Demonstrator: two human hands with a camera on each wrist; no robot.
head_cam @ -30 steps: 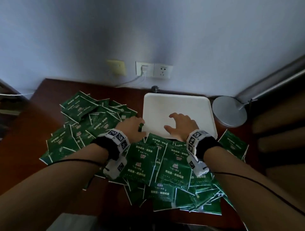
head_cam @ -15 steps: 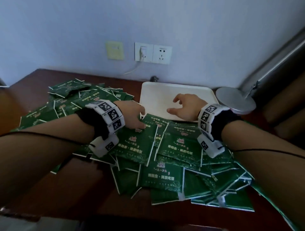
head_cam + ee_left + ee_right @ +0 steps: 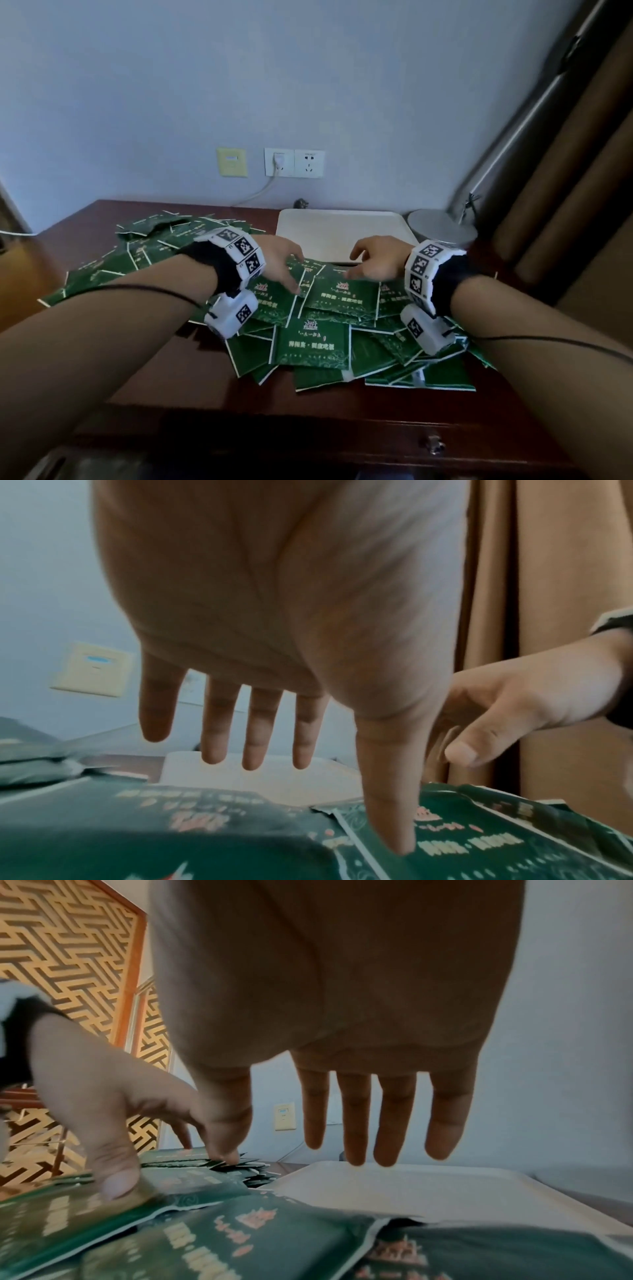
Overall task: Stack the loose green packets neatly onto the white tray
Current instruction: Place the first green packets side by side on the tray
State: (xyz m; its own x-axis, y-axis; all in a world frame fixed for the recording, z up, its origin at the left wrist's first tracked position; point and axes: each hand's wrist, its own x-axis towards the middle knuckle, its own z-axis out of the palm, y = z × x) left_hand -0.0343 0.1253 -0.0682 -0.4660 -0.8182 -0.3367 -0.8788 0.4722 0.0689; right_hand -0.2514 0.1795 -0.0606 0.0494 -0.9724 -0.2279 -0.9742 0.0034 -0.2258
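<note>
Several loose green packets (image 3: 311, 342) lie in a wide heap across the dark wooden table (image 3: 191, 380). The white tray (image 3: 342, 228) sits behind the heap at the back, with nothing on it. My left hand (image 3: 291, 274) hovers over the heap's far edge with straight fingers (image 3: 260, 734). Its thumb (image 3: 390, 829) touches the top of one green packet (image 3: 479, 840). My right hand (image 3: 359, 265) hangs over the tray's near rim, fingers (image 3: 356, 1118) straight and spread, holding nothing. The two hands are close together.
A round grey lamp base (image 3: 442, 226) stands just right of the tray. Wall sockets (image 3: 294, 162) with a plugged cable are behind the table. Brown curtains (image 3: 565, 212) hang at the right. A drawer knob (image 3: 435, 445) shows below the table's front edge.
My right hand has drawn back from the tray's surface to its near rim. My left hand has shifted right, its thumb now down on a packet. The head view has tilted up.
</note>
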